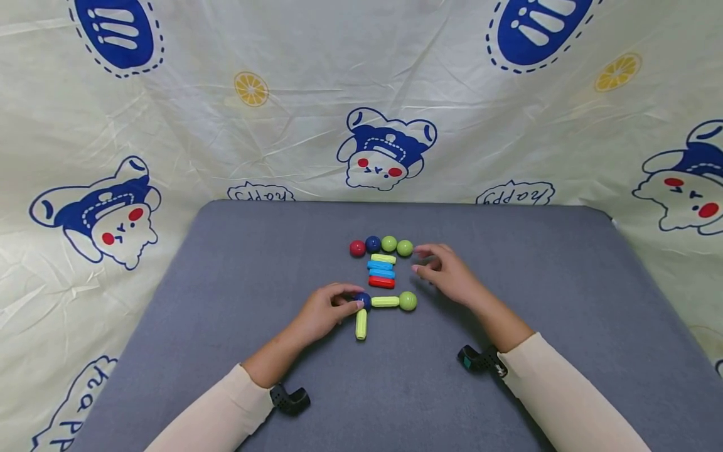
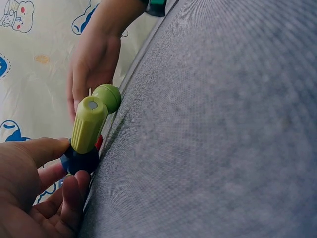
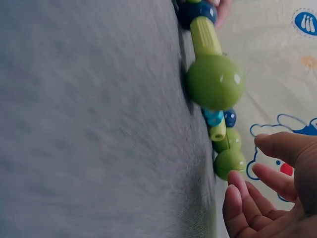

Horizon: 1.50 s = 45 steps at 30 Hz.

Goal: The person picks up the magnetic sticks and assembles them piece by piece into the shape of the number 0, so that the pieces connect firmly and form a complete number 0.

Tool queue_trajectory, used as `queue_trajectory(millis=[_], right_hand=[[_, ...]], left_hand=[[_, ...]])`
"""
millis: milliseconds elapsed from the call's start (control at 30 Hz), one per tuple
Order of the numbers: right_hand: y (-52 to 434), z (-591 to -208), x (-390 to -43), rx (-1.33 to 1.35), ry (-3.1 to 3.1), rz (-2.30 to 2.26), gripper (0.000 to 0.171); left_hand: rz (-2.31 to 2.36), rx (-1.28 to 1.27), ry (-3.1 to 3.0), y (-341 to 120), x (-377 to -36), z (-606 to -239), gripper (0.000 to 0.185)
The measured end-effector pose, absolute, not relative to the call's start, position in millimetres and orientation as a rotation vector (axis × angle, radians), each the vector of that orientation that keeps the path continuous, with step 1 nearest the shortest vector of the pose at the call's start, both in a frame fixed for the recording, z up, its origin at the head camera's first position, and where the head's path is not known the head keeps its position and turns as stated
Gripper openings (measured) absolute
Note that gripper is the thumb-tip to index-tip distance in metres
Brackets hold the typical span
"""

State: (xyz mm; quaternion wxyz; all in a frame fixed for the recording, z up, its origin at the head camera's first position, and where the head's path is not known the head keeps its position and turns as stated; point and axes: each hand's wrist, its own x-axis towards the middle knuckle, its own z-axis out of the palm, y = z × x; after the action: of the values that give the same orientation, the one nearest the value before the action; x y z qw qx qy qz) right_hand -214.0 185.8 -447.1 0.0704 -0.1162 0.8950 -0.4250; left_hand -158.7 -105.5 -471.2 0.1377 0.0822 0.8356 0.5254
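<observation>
While pinching the dark blue ball [image 1: 363, 301] near worktop [image 1: 237, 263] centre, left hand [image 1: 324, 312] anchors an L-shaped joint: one yellow-green rod [image 1: 385, 302] running right to a green ball [image 1: 408, 301], second rod [image 1: 361, 324] pointing back toward the body. Right hand [image 1: 446, 273] hovering with fingers loosely apart, holding nothing, just right of the stacked rods [image 1: 382, 270] and the ball row [image 1: 381, 246]. Nearest loose piece: end green ball [image 1: 404, 248], just left of the right fingertips. Stacked rods' long axes left-right. Right hand nearer the spares.
</observation>
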Motion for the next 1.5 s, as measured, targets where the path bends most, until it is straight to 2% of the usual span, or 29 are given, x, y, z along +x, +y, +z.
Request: queue_trajectory(millis=[367, 667, 1167, 1500], right_hand=[[174, -450, -247, -0.262, 2.785, -1.183, 0.05], [170, -452, -253, -0.266, 2.832, -1.106, 0.041], [176, -445, -246, -0.17, 2.747, -1.214, 0.041], [176, -425, -220, -0.245, 2.759, -1.259, 0.041]], left_hand=[[1.561, 0.251, 2.401, -105, -159, -471, 0.026], [1.556, 0.273, 2.411, -105, -160, -471, 0.027], [1.591, 0.25, 2.398, -106, -158, -475, 0.027], [1.586, 0.249, 2.393, -107, -159, -473, 0.027]])
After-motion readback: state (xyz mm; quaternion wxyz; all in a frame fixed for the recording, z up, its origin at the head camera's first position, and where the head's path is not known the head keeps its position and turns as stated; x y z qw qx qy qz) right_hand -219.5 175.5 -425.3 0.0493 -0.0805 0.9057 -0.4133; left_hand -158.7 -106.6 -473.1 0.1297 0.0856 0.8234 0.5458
